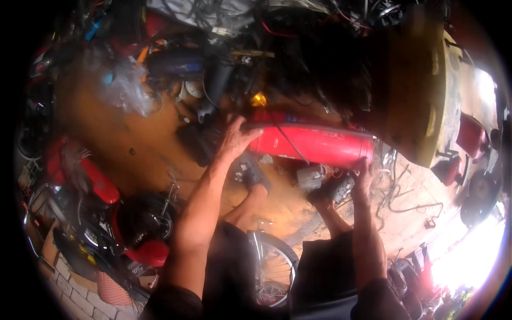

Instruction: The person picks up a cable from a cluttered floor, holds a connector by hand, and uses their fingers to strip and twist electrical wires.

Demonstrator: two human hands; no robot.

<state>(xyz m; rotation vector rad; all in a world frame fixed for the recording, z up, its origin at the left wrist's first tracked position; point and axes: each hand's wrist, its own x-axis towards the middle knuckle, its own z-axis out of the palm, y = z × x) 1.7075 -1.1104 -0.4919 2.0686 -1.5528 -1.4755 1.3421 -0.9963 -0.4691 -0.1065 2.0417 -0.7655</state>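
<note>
While strong light floods the lower right of a cluttered workspace, a person holds a red cylinder [314, 146] crosswise in 2 bare hands, out in front and over a brown floor [133, 154]. The left hand [241, 141] is wrapped on the cylinder's left end, its thumb laid over the near side; the right hand [364, 178] clasps the right end, its fingers blurred. A dark hose [306, 127] runs along the cylinder's upper side, and a thin dark strip [290, 141] slants across its front. Below, 2 feet in dark perforated clogs [341, 190] are planted apart, with a grey block [310, 178] just beside the right foot. A spoked wheel [274, 264] shows between the person's dark-clothed legs. Beyond the left hand sits a small amber piece [258, 100]; farther left are a clear plastic bag [128, 90] and red bodywork [98, 178]. A large yellowish panel [434, 106] stands at upper right, above loose cables [426, 207] strewn near the right hand. Pale bricks [66, 285] line the lower left.
</note>
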